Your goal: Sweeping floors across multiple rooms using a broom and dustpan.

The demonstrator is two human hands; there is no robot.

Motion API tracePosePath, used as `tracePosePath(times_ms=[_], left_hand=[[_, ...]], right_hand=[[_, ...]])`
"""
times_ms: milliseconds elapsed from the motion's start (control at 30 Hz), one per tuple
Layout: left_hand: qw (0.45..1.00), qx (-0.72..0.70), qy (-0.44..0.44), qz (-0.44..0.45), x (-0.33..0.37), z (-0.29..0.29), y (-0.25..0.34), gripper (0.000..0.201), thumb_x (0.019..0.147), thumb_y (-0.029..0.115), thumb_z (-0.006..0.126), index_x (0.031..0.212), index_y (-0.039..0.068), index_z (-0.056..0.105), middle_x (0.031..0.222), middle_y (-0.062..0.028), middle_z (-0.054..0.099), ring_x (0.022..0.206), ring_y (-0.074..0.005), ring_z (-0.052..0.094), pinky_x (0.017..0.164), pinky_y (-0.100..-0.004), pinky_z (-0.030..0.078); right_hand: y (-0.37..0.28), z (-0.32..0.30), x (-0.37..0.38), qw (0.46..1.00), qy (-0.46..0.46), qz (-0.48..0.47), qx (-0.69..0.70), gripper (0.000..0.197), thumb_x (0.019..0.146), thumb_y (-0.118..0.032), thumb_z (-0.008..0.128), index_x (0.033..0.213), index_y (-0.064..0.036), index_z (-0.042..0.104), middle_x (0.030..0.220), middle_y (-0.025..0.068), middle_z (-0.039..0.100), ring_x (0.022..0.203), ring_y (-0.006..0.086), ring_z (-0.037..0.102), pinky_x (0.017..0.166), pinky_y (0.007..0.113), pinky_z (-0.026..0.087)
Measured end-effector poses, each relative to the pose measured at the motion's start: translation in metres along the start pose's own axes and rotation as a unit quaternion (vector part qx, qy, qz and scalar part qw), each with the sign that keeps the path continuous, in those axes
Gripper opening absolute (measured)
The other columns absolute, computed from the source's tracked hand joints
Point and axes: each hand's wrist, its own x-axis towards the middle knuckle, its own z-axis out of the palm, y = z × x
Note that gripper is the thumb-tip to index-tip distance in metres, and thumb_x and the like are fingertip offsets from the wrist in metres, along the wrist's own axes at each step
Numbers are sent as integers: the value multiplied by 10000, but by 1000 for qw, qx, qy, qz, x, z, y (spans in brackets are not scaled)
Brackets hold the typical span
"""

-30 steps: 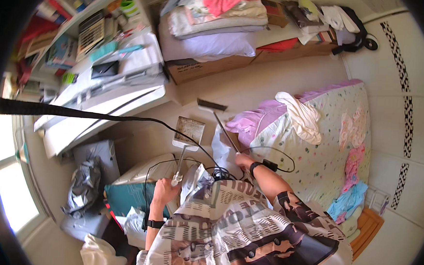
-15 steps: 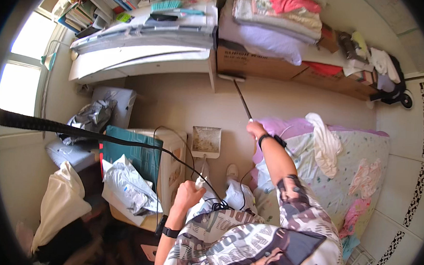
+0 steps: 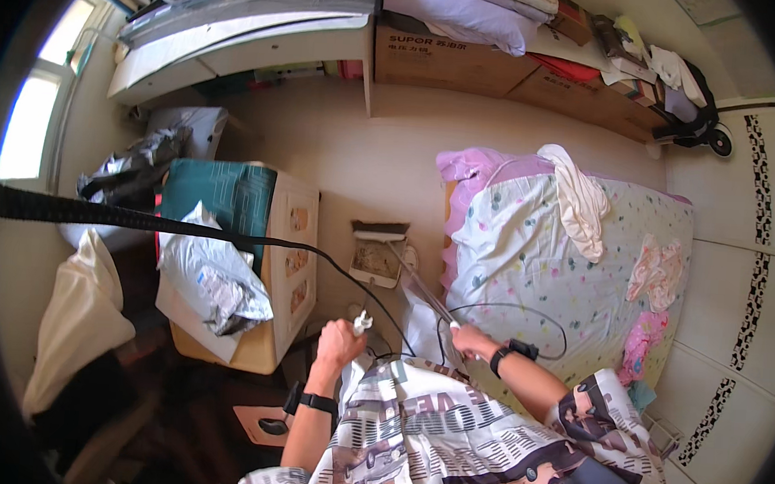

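Observation:
My left hand [image 3: 340, 341] is closed round the white top end of a long-handled dustpan's handle. The dustpan [image 3: 374, 280] rests on the floor ahead, with brownish dirt or dust visible on its pan. Lower right of it, my right hand [image 3: 475, 341] grips the broom's handle near a white section. That handle slants up and left to the broom head [image 3: 381, 229], dark with a pale band, lying across the far lip of the dustpan. Whether its bristles touch the pan or the floor I cannot tell. Part of the dustpan's handle is hidden by a black cable.
A bed [image 3: 529, 242] with a flowered sheet and loose clothes stands at the right. At left, a drawer unit [image 3: 292, 272] carries a green box [image 3: 217, 194] and silver packages. Black cable [image 3: 316, 254] hangs across the view. A desk [image 3: 266, 53] and cardboard boxes [image 3: 452, 64] line the far side.
The broom head has come from beside the far boxes back to the dustpan's mouth. My right hand has drawn nearer to my body. The view has shifted; my left hand keeps its hold.

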Motion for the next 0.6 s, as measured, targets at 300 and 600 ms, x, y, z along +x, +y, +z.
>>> tracePosePath(times_ms=[300, 600], left_hand=[[1000, 12, -14, 15, -74, 62, -43, 292, 672, 235, 594, 791, -27, 644, 812, -244, 628, 790, -399, 613, 738, -444, 508], [995, -76, 10, -61, -156, 166, -58, 336, 669, 264, 603, 780, -51, 637, 801, -283, 607, 797, -423, 598, 755, -460, 496]], right_hand=[[51, -5, -98, 992, 83, 19, 96, 599, 936, -421, 327, 586, 34, 499, 466, 109, 488, 355, 225, 485, 372, 376, 400], [7, -53, 118, 985, 108, -102, 91, 519, 921, -381, 311, 610, 4, 468, 432, 115, 448, 335, 253, 452, 344, 401, 360]])
